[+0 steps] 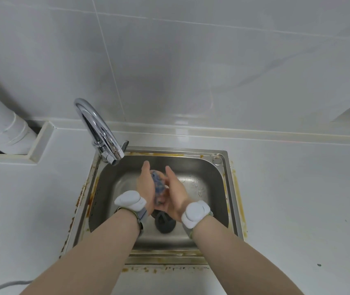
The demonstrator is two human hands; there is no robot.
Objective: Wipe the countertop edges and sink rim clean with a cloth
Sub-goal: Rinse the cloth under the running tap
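The small blue-and-white mottled cloth point(158, 186), wadded into a ball, sits pressed between the 2 palms over the middle of the basin, just in front of the spout. The left hand point(146, 188) and right hand point(176, 194) face each other with fingers straight and pointing away from the body, so the cloth is squeezed flat-handed rather than gripped; each wrist wears a white band.

This looks like wetting or wringing before any wiping. To do it well, I would press firmly and roll the ball between the palms until it is damp, not dripping, then unfold it to give a broad face for the rim.

The rectangular stainless-steel sink point(230, 188) carries orange-brown rust staining along its rim, heaviest on the left and front edges. No water is seen leaving the curved chrome tap point(97, 128). A dark round drain strainer point(165, 222) lies below the hands. The glossy white countertop point(297, 199) meets grey-white wall tiles, with a white plastic pipe point(6, 133) at the far left.
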